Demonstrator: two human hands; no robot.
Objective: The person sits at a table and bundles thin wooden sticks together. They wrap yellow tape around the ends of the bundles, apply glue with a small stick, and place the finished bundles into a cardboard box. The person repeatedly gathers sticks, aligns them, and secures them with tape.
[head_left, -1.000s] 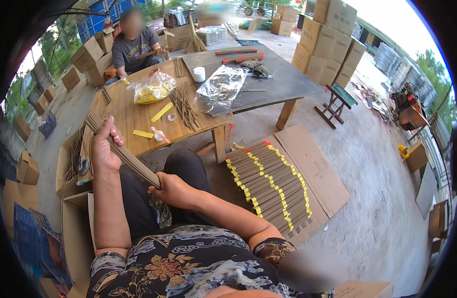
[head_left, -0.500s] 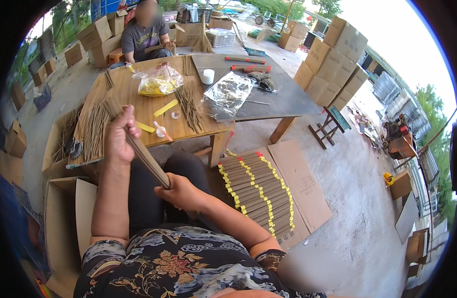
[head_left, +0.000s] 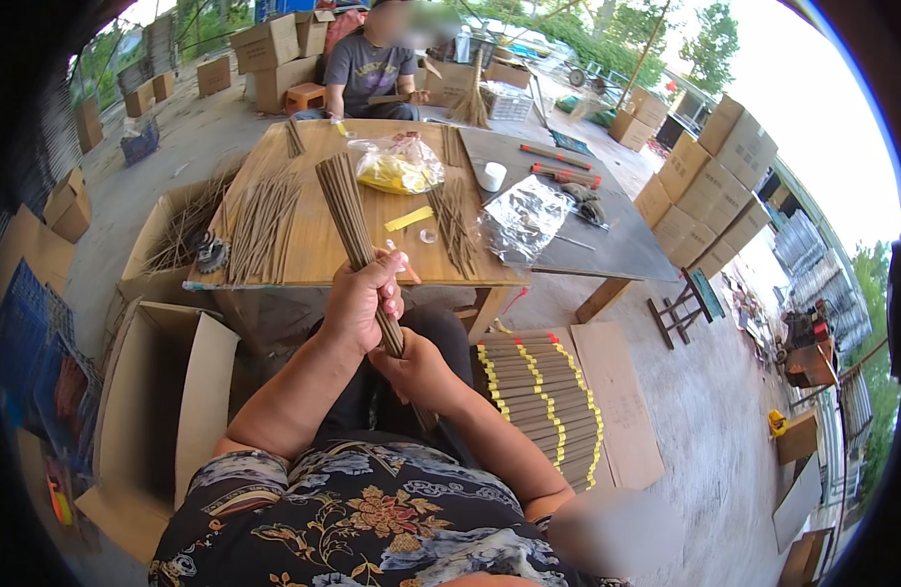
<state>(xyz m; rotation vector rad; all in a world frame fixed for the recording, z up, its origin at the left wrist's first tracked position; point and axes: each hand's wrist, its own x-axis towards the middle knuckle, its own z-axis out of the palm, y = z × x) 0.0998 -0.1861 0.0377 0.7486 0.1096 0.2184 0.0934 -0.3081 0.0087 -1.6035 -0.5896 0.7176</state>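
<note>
A bundle of thin brown sticks point(head_left: 343, 199) stands nearly upright in front of me, its upper ends slightly fanned. My left hand point(head_left: 360, 301) is wrapped round the middle of it. Just below, my right hand point(head_left: 417, 370) is closed round the lower part, close beside the left. The bundle's bottom end partly shows beneath the right hand, over my lap. Past my hands, loose brown sticks point(head_left: 259, 230) lie on the wooden table point(head_left: 318, 249). A yellow strip point(head_left: 409, 218) and a clear bag with yellow contents point(head_left: 396, 166) lie there too.
Banded stick bundles point(head_left: 538, 406) lie in a row on flat cardboard point(head_left: 622, 411) at right. An open carton point(head_left: 206, 411) stands at my left. The dark tabletop point(head_left: 607, 259) holds clear plastic wrap point(head_left: 524, 223) and gloves point(head_left: 585, 203). Another person point(head_left: 367, 73) sits across the table.
My hands have come closer together on the bundle, which has swung from leaning left to more upright. Its top ends now spread wider. The view has shifted, so the scene sits further right.
</note>
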